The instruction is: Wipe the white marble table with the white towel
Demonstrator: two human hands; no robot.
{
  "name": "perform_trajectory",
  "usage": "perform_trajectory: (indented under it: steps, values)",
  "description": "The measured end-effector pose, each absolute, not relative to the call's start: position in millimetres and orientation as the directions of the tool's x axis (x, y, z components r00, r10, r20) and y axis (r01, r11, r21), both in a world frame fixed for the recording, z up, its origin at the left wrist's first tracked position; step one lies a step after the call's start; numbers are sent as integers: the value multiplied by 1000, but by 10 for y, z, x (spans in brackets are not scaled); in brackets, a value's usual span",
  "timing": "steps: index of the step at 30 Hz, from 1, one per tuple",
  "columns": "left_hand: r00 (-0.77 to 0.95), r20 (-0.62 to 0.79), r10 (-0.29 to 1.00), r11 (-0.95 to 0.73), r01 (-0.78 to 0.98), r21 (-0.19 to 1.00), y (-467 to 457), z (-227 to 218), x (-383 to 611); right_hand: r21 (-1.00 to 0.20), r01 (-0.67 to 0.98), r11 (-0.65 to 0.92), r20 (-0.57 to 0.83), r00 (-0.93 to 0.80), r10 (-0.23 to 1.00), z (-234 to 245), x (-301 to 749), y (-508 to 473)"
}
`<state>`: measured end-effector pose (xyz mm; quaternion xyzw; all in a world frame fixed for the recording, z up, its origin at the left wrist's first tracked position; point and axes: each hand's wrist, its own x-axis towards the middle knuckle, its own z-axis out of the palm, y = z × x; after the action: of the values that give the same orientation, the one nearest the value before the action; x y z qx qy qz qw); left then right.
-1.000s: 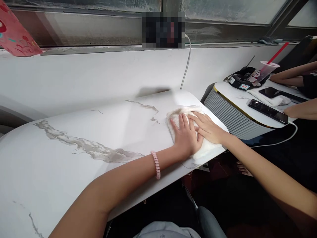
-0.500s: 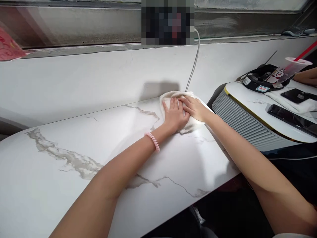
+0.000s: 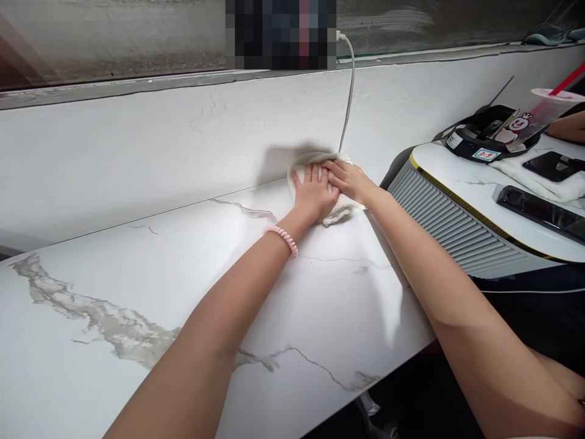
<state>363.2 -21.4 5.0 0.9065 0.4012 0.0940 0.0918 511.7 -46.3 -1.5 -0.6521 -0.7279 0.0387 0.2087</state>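
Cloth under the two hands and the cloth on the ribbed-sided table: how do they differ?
The pressed cloth lies under the left hand and right hand; the other cloth has a black device on it. The pressed cloth is at the marbled table's wall-side edge; the other cloth is beside a phone on the ribbed-sided table. Both look whitish and are partly covered.

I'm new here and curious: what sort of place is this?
Possibly a casual café: a marble-patterned table, a ribbed-sided table beside it, and a printed cup with a red straw.

Open tabletop (image 3: pixel 192 244) left of hands (image 3: pixel 314 196), wall (image 3: pixel 150 146) blocking beyond, hanging cord (image 3: pixel 350 97)
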Motion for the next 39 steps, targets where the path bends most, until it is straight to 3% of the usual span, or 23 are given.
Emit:
perform_trajectory:
  steps: [11,21,30,39]
  values:
    - [611,115,783,-615,734,288,-529,51,3555,-281,945,165,229,-101,968,7,5076,-727]
    - [610,124,783,-618,736,279,-1464,46,3446,-222,967,123,146,-91,985,92,4928,-1673]
    - [703,217,677,-736,638,226,-2397,34,3575,-190,981,30,139,-4,990,43,5113,-2781]
    - [754,236,614,-787,561,257,-2283,12,3593,-210,977,-45,119,71,990,46,5116,-2744]
